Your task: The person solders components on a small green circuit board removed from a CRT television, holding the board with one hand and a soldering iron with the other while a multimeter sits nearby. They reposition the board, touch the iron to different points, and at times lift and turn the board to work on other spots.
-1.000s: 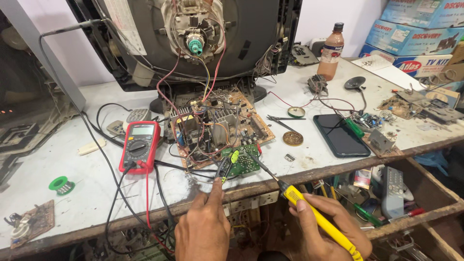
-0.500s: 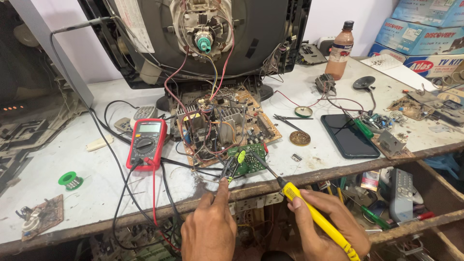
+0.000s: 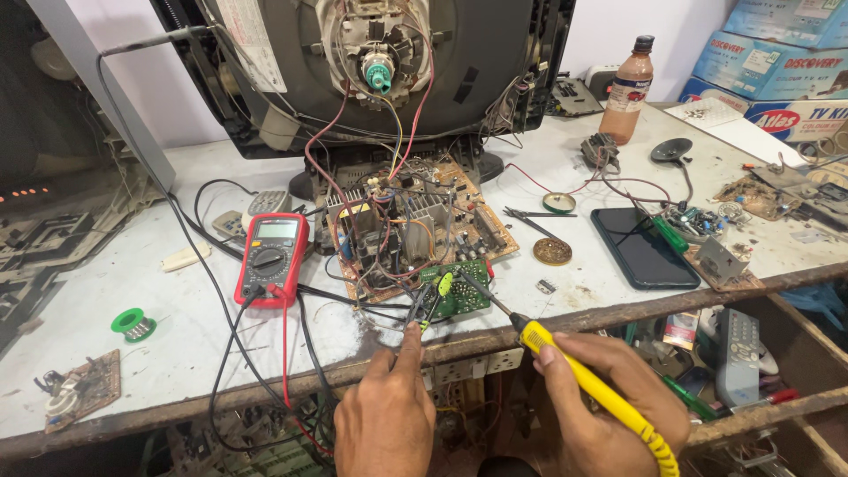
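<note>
Right hand [image 3: 609, 406] angles soldering iron [image 3: 565, 367] — left hand [image 3: 384, 420] steadies tweezers [image 3: 415, 314].

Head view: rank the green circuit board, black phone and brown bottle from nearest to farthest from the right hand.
1. Green circuit board: up-left of the right hand, at the iron's tip.
2. Black phone: flat on the bench, above and right of the hand.
3. Brown bottle: upright at the back right.

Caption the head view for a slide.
Right hand holds a yellow soldering iron to a green board; left hand grips tweezers beside a red multimeter.
</note>
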